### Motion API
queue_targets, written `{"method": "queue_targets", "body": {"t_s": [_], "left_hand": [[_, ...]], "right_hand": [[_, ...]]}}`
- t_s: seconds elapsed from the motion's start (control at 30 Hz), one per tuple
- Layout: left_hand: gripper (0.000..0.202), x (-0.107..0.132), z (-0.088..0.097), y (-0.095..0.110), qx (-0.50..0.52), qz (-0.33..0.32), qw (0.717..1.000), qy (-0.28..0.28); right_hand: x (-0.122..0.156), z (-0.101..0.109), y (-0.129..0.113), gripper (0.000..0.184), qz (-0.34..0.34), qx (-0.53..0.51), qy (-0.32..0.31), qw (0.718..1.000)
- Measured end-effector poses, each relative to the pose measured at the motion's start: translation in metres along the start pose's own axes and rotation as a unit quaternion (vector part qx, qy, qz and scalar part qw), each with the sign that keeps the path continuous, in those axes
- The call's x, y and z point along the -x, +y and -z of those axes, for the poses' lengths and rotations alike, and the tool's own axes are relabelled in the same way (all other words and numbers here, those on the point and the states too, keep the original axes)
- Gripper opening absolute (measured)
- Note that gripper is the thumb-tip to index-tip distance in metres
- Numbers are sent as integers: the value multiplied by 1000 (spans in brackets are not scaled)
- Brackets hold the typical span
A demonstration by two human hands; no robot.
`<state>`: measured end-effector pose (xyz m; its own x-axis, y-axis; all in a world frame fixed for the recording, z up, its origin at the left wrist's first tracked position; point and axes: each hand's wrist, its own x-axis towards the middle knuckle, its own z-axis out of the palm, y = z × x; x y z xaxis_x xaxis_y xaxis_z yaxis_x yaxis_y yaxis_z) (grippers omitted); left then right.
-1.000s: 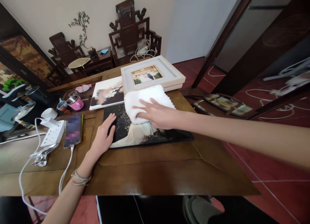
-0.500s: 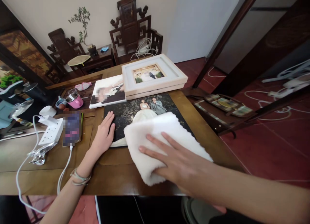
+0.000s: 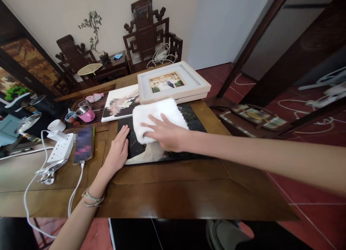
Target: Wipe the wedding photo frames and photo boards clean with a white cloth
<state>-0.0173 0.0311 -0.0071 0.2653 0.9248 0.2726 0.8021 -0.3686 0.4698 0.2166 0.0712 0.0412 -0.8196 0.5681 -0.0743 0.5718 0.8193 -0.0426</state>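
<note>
A dark wedding photo panel (image 3: 189, 154) lies flat on the wooden table. My left hand (image 3: 118, 149) rests at its left edge, fingers stretched out and fairly close together, gripping nothing. On top of the panel is a folded, fluffy white cloth (image 3: 142, 114). My right hand (image 3: 164, 132) presses down on this cloth with fingers spread, holding it by its near side. The cloth covers the couple in the photo; part of the pale dress shows below it.
Behind the panel lie a white-edged photo print (image 3: 108, 114) and a pale wooden picture frame (image 3: 198, 87). To the left are a phone (image 3: 83, 145) on a charging cable, a white power strip (image 3: 61, 149) and a pink mug (image 3: 85, 114). Carved chairs (image 3: 144, 30) stand beyond the table (image 3: 167, 192).
My right hand has slid the white cloth away from me and left across the panel, uncovering its near right part and hiding the couple. My left hand stays at the panel's left edge.
</note>
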Motion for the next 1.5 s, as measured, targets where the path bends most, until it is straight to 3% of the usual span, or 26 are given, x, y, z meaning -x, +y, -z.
{"method": "queue_targets", "body": {"t_s": [0.2,0.3,0.43,0.63,0.77,0.9,1.1,1.2,1.33,1.5], "left_hand": [[45,1,-3,-3,3,-9,1000,12],[45,1,-5,-3,6,-10,1000,18],[45,1,-4,-3,1,-2,1000,11],[46,1,-1,0,1,4,1000,-6],[46,1,-1,2,-1,11,1000,-8],[46,1,-1,2,-1,7,1000,-10],[46,1,-4,1,-7,9,1000,-5],[46,2,-5,0,-3,11,1000,1],[45,2,-6,0,-3,9,1000,1],[45,1,-4,2,15,10,1000,12]], "right_hand": [[61,-17,-64,49,71,-56,-12,996],[76,-24,-79,41,94,-75,14,993],[62,-15,-66,49,83,-72,-12,994],[2,5,-24,62,8,-7,20,1000],[-24,7,-10,69,-13,8,8,1000],[-13,4,-18,65,-3,25,16,1000],[45,-10,-70,47,33,-18,-13,999],[67,-22,-84,42,60,-38,4,997],[68,-25,-63,47,64,-53,-4,996],[33,-12,-16,62,-31,-4,9,999]]}}
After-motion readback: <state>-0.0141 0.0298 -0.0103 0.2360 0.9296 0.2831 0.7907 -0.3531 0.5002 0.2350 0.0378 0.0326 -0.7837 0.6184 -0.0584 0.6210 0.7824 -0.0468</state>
